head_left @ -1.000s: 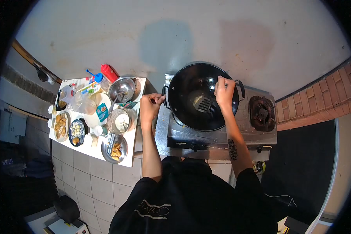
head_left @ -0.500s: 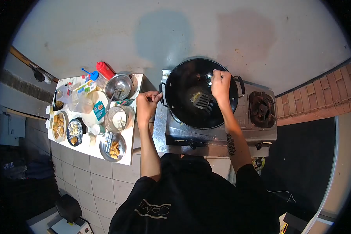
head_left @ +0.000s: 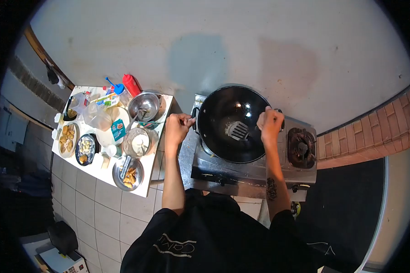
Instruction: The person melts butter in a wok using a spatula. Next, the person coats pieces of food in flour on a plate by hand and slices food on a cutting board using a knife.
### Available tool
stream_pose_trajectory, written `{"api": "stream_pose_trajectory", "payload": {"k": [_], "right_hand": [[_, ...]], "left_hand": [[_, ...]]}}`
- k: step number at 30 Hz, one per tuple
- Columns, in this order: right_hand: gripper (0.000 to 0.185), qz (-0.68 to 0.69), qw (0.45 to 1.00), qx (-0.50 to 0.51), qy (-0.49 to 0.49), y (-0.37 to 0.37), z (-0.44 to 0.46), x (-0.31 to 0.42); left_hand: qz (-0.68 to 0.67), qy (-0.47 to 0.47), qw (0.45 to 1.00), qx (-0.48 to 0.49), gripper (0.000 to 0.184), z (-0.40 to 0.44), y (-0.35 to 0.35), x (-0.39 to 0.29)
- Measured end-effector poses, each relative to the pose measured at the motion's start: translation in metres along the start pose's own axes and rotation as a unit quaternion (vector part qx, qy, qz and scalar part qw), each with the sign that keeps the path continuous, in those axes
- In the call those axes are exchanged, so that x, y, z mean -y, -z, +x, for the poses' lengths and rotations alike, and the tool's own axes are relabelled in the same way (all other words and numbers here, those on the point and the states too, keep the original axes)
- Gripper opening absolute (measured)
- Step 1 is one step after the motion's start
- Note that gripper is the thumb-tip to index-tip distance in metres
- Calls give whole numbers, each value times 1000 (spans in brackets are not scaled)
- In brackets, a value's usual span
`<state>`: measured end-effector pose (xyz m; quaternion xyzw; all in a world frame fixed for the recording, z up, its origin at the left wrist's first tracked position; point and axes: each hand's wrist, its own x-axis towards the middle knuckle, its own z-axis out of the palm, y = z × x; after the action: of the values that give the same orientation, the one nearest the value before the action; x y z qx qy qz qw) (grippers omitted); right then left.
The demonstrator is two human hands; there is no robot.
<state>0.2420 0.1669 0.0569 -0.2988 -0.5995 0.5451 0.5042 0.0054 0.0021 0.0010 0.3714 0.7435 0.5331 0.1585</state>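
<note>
A deep black wok (head_left: 216,116) sits on the left side of the gas stove. My left hand (head_left: 176,129) is closed at the wok's left loop handle (head_left: 195,119), pinching it between thumb and fingers. Over the wok's right side, my right hand (head_left: 269,123) is closed round the handle of a slotted spatula (head_left: 238,131); most of that handle is hidden by the hand. The spatula's blade rests low inside the wok, with a small patch of pale residue beside it. The wok's right handle is partly hidden behind my right hand.
A bare burner (head_left: 301,148) lies right of the wok on the steel stove (head_left: 241,175). The white table (head_left: 140,187) at left holds a metal bowl (head_left: 143,107), a glass bowl (head_left: 137,142), a plate of fried pieces (head_left: 127,174), a red squeeze bottle (head_left: 132,85) and other dishes.
My right hand has come down towards me and rightwards over the wok, swinging the spatula's handle. The left hand stays at the wok's handle. The whole view has shifted slightly.
</note>
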Motion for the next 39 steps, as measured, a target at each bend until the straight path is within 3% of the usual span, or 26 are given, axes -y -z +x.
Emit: {"api": "stream_pose_trajectory", "payload": {"k": [1, 2, 3, 5, 7, 9, 12, 15, 39], "right_hand": [[42, 46, 999, -13, 6, 0, 0, 11], [40, 53, 992, -109, -29, -4, 1, 20], [40, 53, 992, -110, -29, -1, 4, 27], [39, 34, 999, -16, 33, 12, 13, 37], [41, 46, 999, -16, -5, 16, 15, 37], [44, -63, 996, -34, 44, 17, 12, 27], [45, -85, 995, -50, 12, 16, 5, 7], [45, -129, 990, -22, 46, 16, 5, -8], [43, -36, 999, 6, 28, -25, 2, -15]], "left_hand": [[0, 0, 1000, -2, 20, 0, 0, -1], [9, -13, 1000, -7, 20, -1, 1, -2], [17, -26, 999, -11, 19, -2, 1, -2], [15, -14, 1000, -2, 19, -2, 1, -4], [11, 0, 1000, 3, 20, -2, 1, -3], [12, 2, 1000, 7, 21, 0, 1, 0], [23, -19, 1000, 0, 21, 0, 2, -1], [26, -20, 999, 0, 21, 1, 1, 0], [27, -24, 999, 5, 23, 2, 3, 0]]}}
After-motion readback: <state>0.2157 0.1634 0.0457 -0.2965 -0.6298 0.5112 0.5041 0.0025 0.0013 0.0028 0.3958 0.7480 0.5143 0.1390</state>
